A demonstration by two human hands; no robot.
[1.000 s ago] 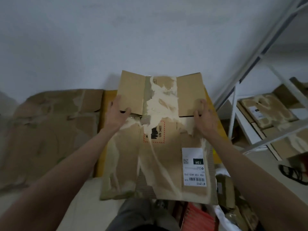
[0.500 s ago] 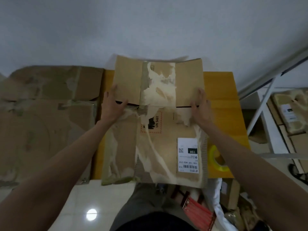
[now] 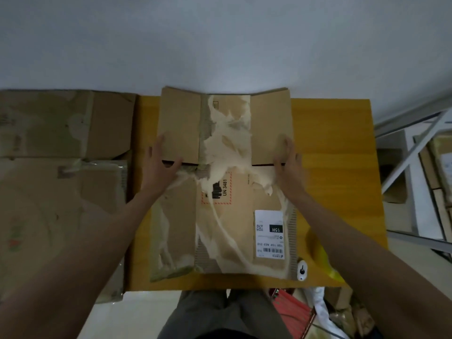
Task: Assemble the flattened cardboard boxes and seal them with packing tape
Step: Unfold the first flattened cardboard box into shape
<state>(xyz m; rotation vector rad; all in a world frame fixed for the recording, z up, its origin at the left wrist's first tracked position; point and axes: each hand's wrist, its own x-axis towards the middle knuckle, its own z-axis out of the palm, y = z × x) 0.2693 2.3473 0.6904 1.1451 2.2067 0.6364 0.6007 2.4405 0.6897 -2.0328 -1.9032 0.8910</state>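
Hands at the flap hinge line of a flattened cardboard box (image 3: 222, 211). Left hand (image 3: 160, 161) has fingers extended along the left flap (image 3: 179, 128), thumb hooked at the slit beneath it; right hand (image 3: 286, 160) mirrors this on the right flap (image 3: 271, 128). Neither fully closed, each lightly pinching a flap edge. Box lies flat on a yellow table (image 3: 337, 167), torn paper and a white shipping label (image 3: 269, 233) on top. Yellow tape roll (image 3: 320, 253) near right forearm. More flattened cardboard (image 3: 61, 167) stacked to the left. Judgement: to open well, pull both sides apart evenly along the creases; the torn centre looks weak, so avoid stressing it.
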